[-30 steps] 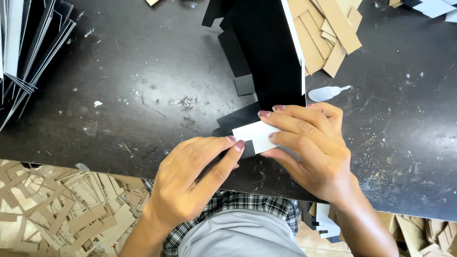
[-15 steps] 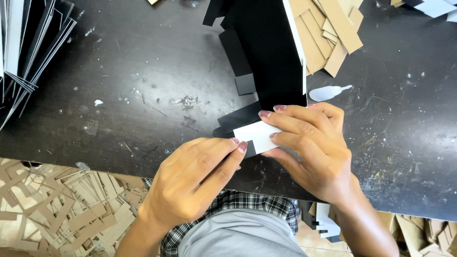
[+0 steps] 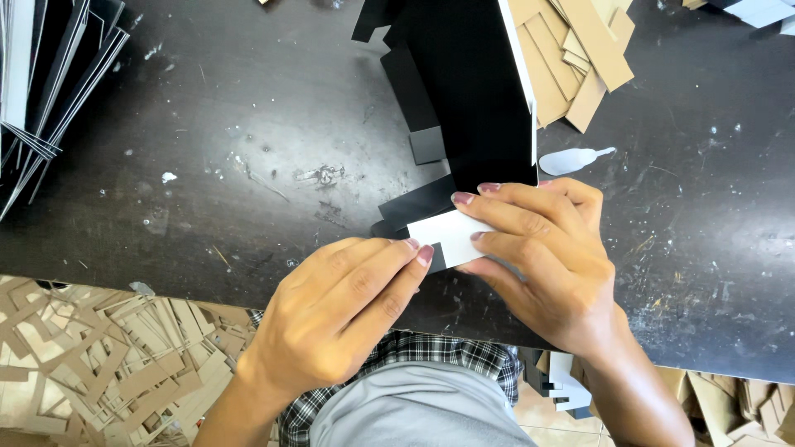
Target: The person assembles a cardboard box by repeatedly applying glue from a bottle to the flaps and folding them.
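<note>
Head view, looking straight down: at the far left edge a stack of thin black and white sheets (image 3: 37, 91) fans over the dark, scuffed tabletop (image 3: 207, 124), and below the tabletop's near edge a heap of brown cardboard offcuts (image 3: 91, 364) covers the floor. Moving right, the left hand (image 3: 348, 306) lies palm down with its fingers held straight and together; their tips press on the lower left end of a small white paper strip (image 3: 451, 232), so this hand pushes flat and grips nothing. That strip lies near the middle of the tabletop, close to its near edge, on top of a folded piece of black card (image 3: 414, 207) that pokes out to the strip's upper left. Above it a large black card panel with a white edge (image 3: 476, 91) reaches up to the top of the frame. The right hand (image 3: 546, 257) covers the strip's right end, fingers spread and bent over it, fingertips resting on the white paper and the black card; whether its thumb pinches the strip from below is hidden. Just beyond its knuckles lies a small pale, teardrop-shaped plastic piece (image 3: 571, 160), and at the upper right a pile of tan cardboard strips (image 3: 575, 58) rests beside the panel.
</note>
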